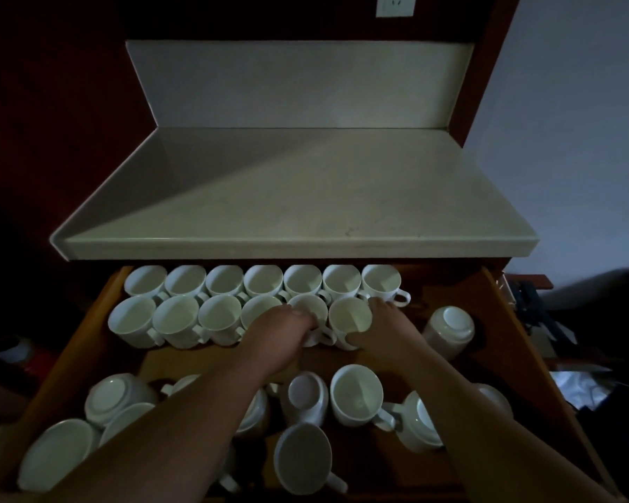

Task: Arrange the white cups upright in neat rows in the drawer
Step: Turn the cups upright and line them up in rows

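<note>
Drawer pulled fully out under the counter lip, so the whole floor is reachable from above. Back row sits tight against the drawer's rear edge under the counter overhang: seven white cups, upright, rims touching, handles angled toward front-right so each tucks beside its neighbour instead of forcing a gap. Second row is packed directly in front of it, starting at the drawer's left wall; six cups in so far, same handle angle. Loose cups crowd the front edge: most inverted or on their sides, bases showing, one upright cup front-centre; presumably the unsorted stock. One inverted cup stands alone near the right wall, level with the second row, clear of it. Right hand is wrapped round the newest cup at the row's right end, thumb on its front wall, fingers reaching over behind; looks like it's seating the cup against the back row. Left hand is curled loosely over the neighbouring cup, fingers on its rim and side near the handle, likely bracing so the row doesn't shift; can't tell if it's a firm grip. My read: second row has one slot left at the right end before a third row starts.
</note>
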Demonstrator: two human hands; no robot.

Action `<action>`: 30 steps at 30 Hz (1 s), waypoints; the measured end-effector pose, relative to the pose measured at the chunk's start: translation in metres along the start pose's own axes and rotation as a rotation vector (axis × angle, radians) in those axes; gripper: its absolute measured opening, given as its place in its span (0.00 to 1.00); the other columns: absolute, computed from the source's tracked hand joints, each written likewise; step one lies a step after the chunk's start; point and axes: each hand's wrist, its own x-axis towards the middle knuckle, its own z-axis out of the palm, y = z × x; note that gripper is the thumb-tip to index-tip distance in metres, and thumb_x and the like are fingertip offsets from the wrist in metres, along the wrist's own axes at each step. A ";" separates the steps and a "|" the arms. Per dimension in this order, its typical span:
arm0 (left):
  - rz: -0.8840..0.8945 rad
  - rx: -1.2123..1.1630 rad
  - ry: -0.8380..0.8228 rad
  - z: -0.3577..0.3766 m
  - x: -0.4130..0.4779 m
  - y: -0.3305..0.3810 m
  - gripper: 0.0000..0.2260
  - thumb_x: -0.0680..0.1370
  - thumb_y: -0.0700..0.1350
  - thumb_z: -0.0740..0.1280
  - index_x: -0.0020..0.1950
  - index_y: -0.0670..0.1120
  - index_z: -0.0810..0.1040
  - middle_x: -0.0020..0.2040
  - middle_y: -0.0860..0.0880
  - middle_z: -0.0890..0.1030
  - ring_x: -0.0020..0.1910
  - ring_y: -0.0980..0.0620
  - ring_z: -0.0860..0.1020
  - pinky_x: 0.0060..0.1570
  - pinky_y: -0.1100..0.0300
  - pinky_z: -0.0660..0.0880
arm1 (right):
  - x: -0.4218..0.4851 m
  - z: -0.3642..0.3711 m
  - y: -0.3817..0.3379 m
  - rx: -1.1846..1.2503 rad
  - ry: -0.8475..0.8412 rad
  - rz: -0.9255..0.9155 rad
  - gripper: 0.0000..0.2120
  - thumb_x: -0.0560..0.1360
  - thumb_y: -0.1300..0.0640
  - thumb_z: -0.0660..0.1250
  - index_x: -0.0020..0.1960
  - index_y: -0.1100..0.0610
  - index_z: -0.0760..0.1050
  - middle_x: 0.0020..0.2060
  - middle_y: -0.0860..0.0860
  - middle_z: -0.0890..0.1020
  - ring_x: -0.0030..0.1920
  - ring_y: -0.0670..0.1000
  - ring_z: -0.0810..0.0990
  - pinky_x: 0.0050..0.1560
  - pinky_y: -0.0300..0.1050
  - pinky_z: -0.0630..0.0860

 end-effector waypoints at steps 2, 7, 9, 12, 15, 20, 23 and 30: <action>0.005 -0.004 0.009 0.000 -0.001 -0.001 0.09 0.78 0.44 0.65 0.53 0.53 0.82 0.47 0.49 0.84 0.48 0.47 0.80 0.44 0.50 0.79 | -0.001 0.004 0.003 0.019 0.019 -0.010 0.31 0.69 0.48 0.79 0.68 0.54 0.72 0.59 0.53 0.80 0.54 0.52 0.82 0.48 0.46 0.79; 0.024 -0.018 0.019 0.002 -0.001 -0.003 0.06 0.78 0.43 0.66 0.49 0.52 0.82 0.43 0.49 0.83 0.46 0.47 0.79 0.43 0.50 0.77 | 0.003 0.010 0.004 0.063 0.062 -0.006 0.31 0.70 0.50 0.78 0.68 0.54 0.71 0.61 0.53 0.78 0.53 0.53 0.80 0.47 0.46 0.75; 0.028 -0.023 0.021 0.002 -0.001 -0.002 0.06 0.78 0.42 0.66 0.48 0.51 0.82 0.43 0.49 0.83 0.46 0.47 0.79 0.43 0.49 0.77 | 0.004 0.012 0.005 0.065 0.068 -0.007 0.32 0.70 0.50 0.79 0.69 0.55 0.69 0.62 0.53 0.76 0.55 0.52 0.78 0.49 0.46 0.75; 0.030 -0.010 0.025 0.001 -0.001 0.001 0.08 0.78 0.43 0.65 0.51 0.50 0.83 0.44 0.49 0.84 0.46 0.46 0.79 0.45 0.49 0.77 | 0.003 0.015 0.006 0.066 0.073 -0.008 0.35 0.71 0.49 0.79 0.72 0.55 0.67 0.65 0.53 0.74 0.59 0.53 0.77 0.54 0.48 0.77; 0.021 0.006 0.019 0.001 0.000 0.004 0.09 0.78 0.43 0.65 0.53 0.51 0.83 0.46 0.49 0.84 0.47 0.46 0.80 0.46 0.50 0.77 | 0.003 0.017 0.007 0.066 0.089 -0.018 0.36 0.71 0.48 0.79 0.73 0.55 0.66 0.66 0.53 0.74 0.62 0.54 0.77 0.58 0.49 0.78; -0.006 0.003 0.020 0.001 -0.001 0.005 0.09 0.79 0.43 0.64 0.54 0.51 0.83 0.46 0.48 0.84 0.48 0.46 0.80 0.47 0.51 0.78 | 0.006 0.018 0.009 0.076 0.089 -0.014 0.36 0.71 0.49 0.79 0.72 0.55 0.67 0.65 0.53 0.74 0.61 0.53 0.77 0.56 0.47 0.76; -0.015 0.004 -0.011 -0.001 -0.001 0.006 0.08 0.79 0.43 0.64 0.54 0.50 0.82 0.48 0.48 0.84 0.49 0.46 0.81 0.47 0.50 0.77 | 0.008 0.018 0.010 0.090 0.080 -0.011 0.36 0.70 0.49 0.80 0.72 0.55 0.67 0.65 0.53 0.73 0.60 0.53 0.76 0.56 0.47 0.75; 0.080 -0.132 0.101 -0.003 0.007 0.046 0.20 0.79 0.48 0.68 0.70 0.48 0.77 0.69 0.49 0.75 0.67 0.47 0.73 0.63 0.50 0.74 | 0.002 -0.017 0.020 0.121 0.075 -0.073 0.15 0.73 0.49 0.76 0.56 0.53 0.78 0.49 0.48 0.82 0.48 0.51 0.82 0.41 0.42 0.75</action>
